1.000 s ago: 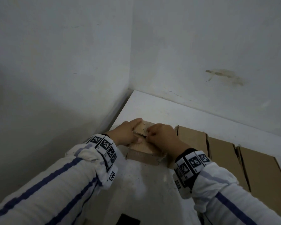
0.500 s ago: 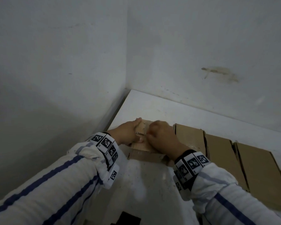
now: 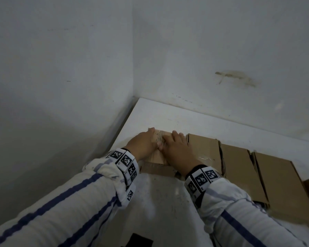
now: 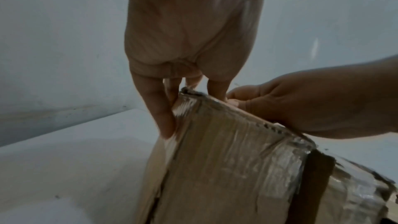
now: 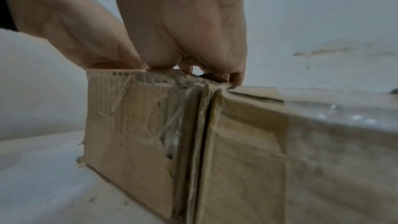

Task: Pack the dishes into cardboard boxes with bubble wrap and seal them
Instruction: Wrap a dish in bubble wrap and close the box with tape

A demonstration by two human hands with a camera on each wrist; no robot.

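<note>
Two hands flat on a taped box

Both hands press on the top of a small cardboard box [image 3: 156, 155] standing on the white bench [image 3: 161, 202] near the wall corner. The left hand [image 3: 143, 143] lies with its grip spread, fingers straight over the far left edge. The right hand [image 3: 177, 148] lies beside it, grip also spread, thumbs nearly touching. Clear tape [image 4: 237, 151] covers the box. A row of cardboard boxes [image 3: 239, 166] lies just beside it on the right.
</note>
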